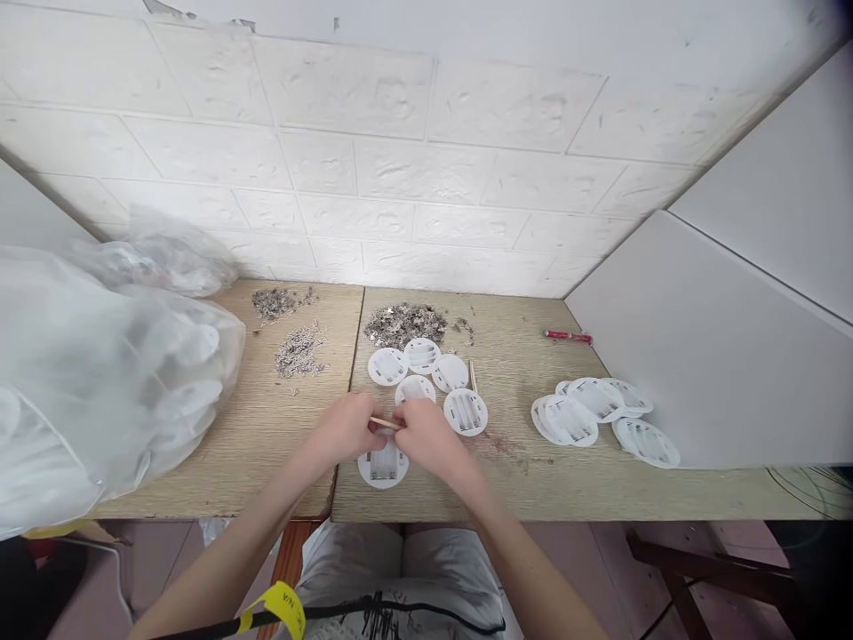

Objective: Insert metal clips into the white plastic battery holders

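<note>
Work sits at lower centre: white disc (384, 477) flat on the table (533, 489), its upper part hidden by the hands. Right hand (426, 431) looks clamped on a thin wooden stick (385, 423); left hand (353, 427) has fingers bunched at the stick's other end, can't tell if they grip anything. Metal bits show at that disc's lower slot ends, so I'd call it part-done; upper ends unreadable. Five more discs (466, 412) lie just above and right; overlapping discs (571, 420) at right look set aside, maybe finished. Left: metal piles (405, 324) at centre, plus the bag (113, 373) of discs at far left.
</note>
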`<state>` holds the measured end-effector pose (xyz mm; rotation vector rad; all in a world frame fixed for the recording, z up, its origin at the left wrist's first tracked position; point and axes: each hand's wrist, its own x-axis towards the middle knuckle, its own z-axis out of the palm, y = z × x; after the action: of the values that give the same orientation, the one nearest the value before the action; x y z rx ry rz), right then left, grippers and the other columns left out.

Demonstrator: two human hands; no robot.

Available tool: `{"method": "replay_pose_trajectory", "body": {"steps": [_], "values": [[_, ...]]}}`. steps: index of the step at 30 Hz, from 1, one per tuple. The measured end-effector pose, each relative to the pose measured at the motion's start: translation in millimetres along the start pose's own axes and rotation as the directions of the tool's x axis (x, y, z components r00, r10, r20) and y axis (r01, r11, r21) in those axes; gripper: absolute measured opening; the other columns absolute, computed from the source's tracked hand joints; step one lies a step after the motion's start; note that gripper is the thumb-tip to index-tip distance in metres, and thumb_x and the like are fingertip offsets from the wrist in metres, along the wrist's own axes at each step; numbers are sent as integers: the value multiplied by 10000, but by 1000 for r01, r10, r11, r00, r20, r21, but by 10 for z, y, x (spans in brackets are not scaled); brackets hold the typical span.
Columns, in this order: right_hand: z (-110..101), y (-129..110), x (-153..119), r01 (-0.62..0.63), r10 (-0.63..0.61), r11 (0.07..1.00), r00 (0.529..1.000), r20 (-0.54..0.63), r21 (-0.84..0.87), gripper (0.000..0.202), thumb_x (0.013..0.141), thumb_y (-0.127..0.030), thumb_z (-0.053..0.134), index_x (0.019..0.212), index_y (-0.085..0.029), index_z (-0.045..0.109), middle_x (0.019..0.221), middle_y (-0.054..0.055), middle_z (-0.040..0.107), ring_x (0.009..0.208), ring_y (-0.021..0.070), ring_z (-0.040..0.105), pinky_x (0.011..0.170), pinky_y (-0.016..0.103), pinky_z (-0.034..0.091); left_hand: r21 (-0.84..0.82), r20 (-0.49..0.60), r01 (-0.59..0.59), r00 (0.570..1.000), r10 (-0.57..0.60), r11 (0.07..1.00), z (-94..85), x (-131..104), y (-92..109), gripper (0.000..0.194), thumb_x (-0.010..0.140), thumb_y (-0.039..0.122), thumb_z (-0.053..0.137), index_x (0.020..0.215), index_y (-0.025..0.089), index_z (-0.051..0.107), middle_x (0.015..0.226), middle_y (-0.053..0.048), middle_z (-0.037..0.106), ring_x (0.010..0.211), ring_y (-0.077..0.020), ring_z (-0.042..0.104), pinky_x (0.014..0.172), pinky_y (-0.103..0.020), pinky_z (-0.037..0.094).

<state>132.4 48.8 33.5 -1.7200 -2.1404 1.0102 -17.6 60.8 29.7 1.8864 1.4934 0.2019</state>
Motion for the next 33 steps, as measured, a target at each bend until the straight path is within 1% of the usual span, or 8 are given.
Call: {"method": "replay_pose_trajectory", "body": {"steps": [5, 8, 12, 14, 16, 19, 25, 33], "values": [[56, 75, -66, 24, -15, 993, 996, -83, 118, 214, 598, -32, 483, 496, -181, 368, 472, -56, 343, 502, 86, 300, 481, 247, 170, 25, -104, -5, 995, 7, 1000, 58, -114, -36, 121, 657, 231, 608, 544, 190, 590, 541, 1, 536, 512, -148, 462, 500, -250, 272], [-8, 121, -79, -4, 11, 924, 1000, -16, 382, 199, 680, -138, 541, 541, -184, 405, 490, -60, 381, 492, 83, 350, 479, 231, 219, -184, -128, -128, 986, 105, 974, -2, -184, -66, 175, 757, 329, 604, 732, 187, 703, 735, -42, 638, 618, -168, 548, 540, -259, 374], [-150, 129, -106, -40, 3, 620, 999, 48, 783, 181, 711, -320, 635, 684, -179, 526, 511, -78, 399, 442, 64, 330, 454, 217, 236, -716, -87, -220, 970, 228, 663, -44, -296, -83, 477, 803, 366, 646, 1265, 256, 592, 1216, -102, 634, 1036, -237, 617, 806, -318, 513], [-193, 109, -122, -39, 26, 498, 999, 30, 866, 245, 696, -379, 677, 729, -175, 545, 513, -83, 392, 426, 50, 284, 435, 212, 187, -817, -146, -256, 959, 245, 517, 4, -326, -77, 578, 766, 342, 706, 1316, 258, 551, 1301, -124, 588, 1147, -269, 577, 918, -365, 499], [-207, 88, -137, -25, 46, 458, 999, 5, 889, 282, 695, -408, 693, 738, -173, 544, 518, -86, 383, 417, 41, 264, 426, 209, 160, -849, -213, -296, 950, 228, 438, 83, -325, -64, 589, 747, 324, 732, 1306, 253, 561, 1330, -131, 569, 1198, -285, 549, 978, -398, 476], [-204, 79, -157, 17, 46, 535, 998, -49, 845, 311, 736, -455, 668, 813, -171, 570, 571, -77, 421, 425, 43, 294, 422, 203, 206, -873, -265, -312, 948, 173, 374, 193, -283, -48, 570, 749, 314, 735, 1291, 253, 571, 1343, -125, 563, 1224, -277, 535, 1002, -402, 464], [-270, 121, -201, 143, -36, 896, 967, -251, 421, 303, 868, -416, 542, 1046, -198, 652, 774, 4, 656, 607, 115, 516, 563, 241, 374, -882, -325, -319, 945, 41, 346, 280, -189, -105, 589, 712, 412, 755, 1248, 219, 605, 1280, -133, 610, 1162, -274, 577, 974, -409, 480], [-292, 18, -239, 133, -118, 991, 929, -351, 19, 177, 891, -250, 566, 896, -233, 741, 894, 15, 717, 696, 140, 590, 618, 254, 363, -901, -324, -305, 946, -9, 310, 319, -148, -128, 572, 700, 438, 759, 1204, 202, 626, 1282, -136, 610, 1167, -272, 575, 963, -391, 482]]}}
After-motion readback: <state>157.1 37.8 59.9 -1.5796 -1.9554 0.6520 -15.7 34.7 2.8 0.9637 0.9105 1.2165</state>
